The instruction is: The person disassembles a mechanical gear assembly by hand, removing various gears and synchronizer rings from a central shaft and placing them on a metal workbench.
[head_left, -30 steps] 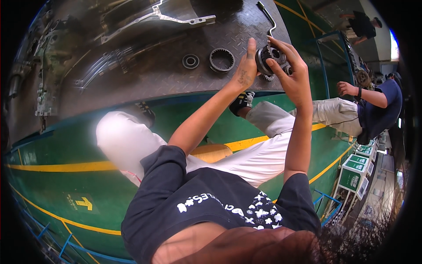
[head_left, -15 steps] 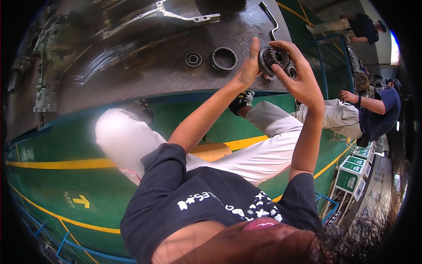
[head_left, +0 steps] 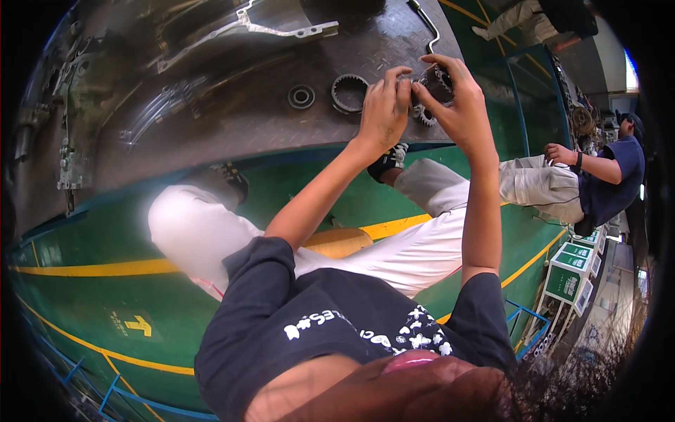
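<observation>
left hand: the left hand (head_left: pixel 383 112) sits in the upper middle of the frame, fingers curled and pinched onto the left side of a dark toothed metal gear cluster (head_left: pixel 432 88); it is grasping that part.
right hand: the right hand (head_left: pixel 460 105) is just right of the left one, thumb and fingers wrapped round the right side of the same gear cluster; it too is gripping it, the two hands touching across it.
gear cluster: held up between both hands in the upper middle of the frame, in front of the dark chequer-plate metal floor sheet (head_left: pixel 232 133); small teeth show below the fingers, the rest is hidden by them.
ring gear: a dark round metal ring with inner teeth (head_left: pixel 349 93) lies on the sheet just left of the left hand, apart from it.
bearing: a small round steel bearing (head_left: pixel 301 96) lies left of the ring gear, near it, not touching.
long parts: a pale bent metal bracket (head_left: pixel 281 28) lies along the top of the frame; a thin curved metal rod (head_left: pixel 427 24) lies upper right of it, above the hands.
floor: green painted floor with yellow lines (head_left: pixel 84 281) fills the lower left.
other person: a person in a dark blue shirt and pale trousers (head_left: pixel 598 183) sits at the right edge, well apart.
boxes: green and white boxes (head_left: pixel 569 274) stand at the lower right.
</observation>
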A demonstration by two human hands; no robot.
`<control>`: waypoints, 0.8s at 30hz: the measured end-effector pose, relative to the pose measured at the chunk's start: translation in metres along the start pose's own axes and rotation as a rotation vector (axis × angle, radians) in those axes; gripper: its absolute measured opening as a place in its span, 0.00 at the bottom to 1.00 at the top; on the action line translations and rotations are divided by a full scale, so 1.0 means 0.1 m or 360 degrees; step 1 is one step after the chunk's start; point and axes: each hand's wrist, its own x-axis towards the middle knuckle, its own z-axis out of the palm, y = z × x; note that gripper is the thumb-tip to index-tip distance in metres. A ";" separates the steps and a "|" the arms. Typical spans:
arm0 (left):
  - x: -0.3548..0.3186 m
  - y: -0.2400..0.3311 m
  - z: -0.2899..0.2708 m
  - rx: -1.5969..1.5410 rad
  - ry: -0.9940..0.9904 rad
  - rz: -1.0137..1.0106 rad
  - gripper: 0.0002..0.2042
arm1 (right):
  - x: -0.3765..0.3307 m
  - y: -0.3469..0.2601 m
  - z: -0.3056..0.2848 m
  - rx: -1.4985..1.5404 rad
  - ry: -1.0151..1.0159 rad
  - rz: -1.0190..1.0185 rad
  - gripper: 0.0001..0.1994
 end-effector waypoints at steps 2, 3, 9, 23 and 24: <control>-0.02 -0.01 -0.03 0.0053 -0.0091 -0.0046 0.18 | 0.02 0.03 0.03 -0.0004 0.0047 0.0001 0.22; -0.04 -0.03 -0.05 0.0189 -0.0142 -0.0005 0.18 | 0.03 0.05 0.04 0.0007 0.0061 0.0027 0.22; -0.18 -0.11 -0.16 0.1050 -0.0156 0.0309 0.14 | -0.01 0.09 0.05 -0.0022 0.0115 0.0047 0.21; -0.19 0.10 -0.25 -0.0478 -0.0472 -0.0148 0.35 | -0.09 -0.12 0.09 -0.0008 0.0092 0.0158 0.20; -0.18 0.14 -0.25 -0.0475 -0.0532 -0.0081 0.37 | -0.11 -0.14 0.11 -0.0025 0.0089 0.0163 0.20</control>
